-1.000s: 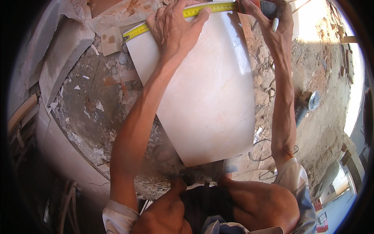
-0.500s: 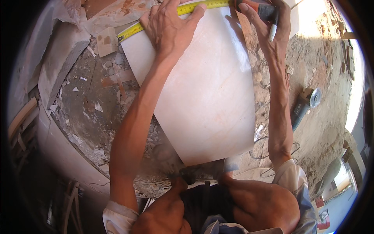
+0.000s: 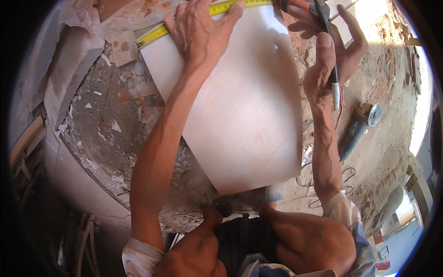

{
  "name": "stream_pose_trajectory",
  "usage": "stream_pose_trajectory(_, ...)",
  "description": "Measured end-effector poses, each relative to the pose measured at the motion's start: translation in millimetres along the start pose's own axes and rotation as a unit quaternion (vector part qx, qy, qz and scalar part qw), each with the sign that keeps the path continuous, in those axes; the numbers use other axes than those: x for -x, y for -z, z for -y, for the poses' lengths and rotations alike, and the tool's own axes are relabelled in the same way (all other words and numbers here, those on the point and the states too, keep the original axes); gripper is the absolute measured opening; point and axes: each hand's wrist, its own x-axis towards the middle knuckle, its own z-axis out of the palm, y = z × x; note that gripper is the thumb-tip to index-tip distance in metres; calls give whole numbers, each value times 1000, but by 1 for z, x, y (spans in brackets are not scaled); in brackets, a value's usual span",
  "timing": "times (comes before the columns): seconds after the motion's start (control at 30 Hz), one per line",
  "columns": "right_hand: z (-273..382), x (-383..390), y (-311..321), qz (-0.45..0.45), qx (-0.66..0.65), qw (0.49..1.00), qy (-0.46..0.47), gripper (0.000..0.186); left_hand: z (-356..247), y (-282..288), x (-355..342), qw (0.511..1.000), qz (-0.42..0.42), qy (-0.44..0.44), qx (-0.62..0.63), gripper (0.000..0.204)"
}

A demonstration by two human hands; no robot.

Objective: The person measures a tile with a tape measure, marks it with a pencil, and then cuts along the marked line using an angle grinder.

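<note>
A large pale tile [image 3: 244,111] lies in front of me, over my feet. Along its far edge stretches a yellow tape measure blade [image 3: 154,34], its end at the tile's far left corner. My left hand [image 3: 200,34] holds the blade against that edge, thumb on the near side; the other fingertips are partly cut off by the frame. The orange and black tape case [image 3: 297,5] is at the far right corner. Beside it, my right hand [image 3: 330,60] has a black pen with a whitish end [image 3: 335,94] lying across the palm by the thumb, some fingers spread.
An angle grinder [image 3: 360,127] rests on the dirt ground to the right, near a loose cable [image 3: 304,177]. Stacked slabs [image 3: 76,69] stand at the far left. A small tile piece [image 3: 123,50] lies by the blade's end, with rubble [image 3: 108,129] below it.
My right hand has come away from the tape case, turning and opening its fingers, with the pen now lying more upright along the palm. The left hand and tile stay nearly still.
</note>
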Motion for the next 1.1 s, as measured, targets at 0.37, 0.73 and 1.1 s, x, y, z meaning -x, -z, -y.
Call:
stream_pose_trajectory(0.37,-6,-1,-39,91,66,985,-132,8,-6,3,1,1000,-16,-10,-1,47)
stream_pose_trajectory(0.73,-6,-9,-43,91,158,975,-126,21,-1,-1,-2,1000,1,-3,19,42)
stream_pose_trajectory(1.1,-18,-7,-43,80,134,982,-105,19,-10,9,-5,999,24,9,28,36)
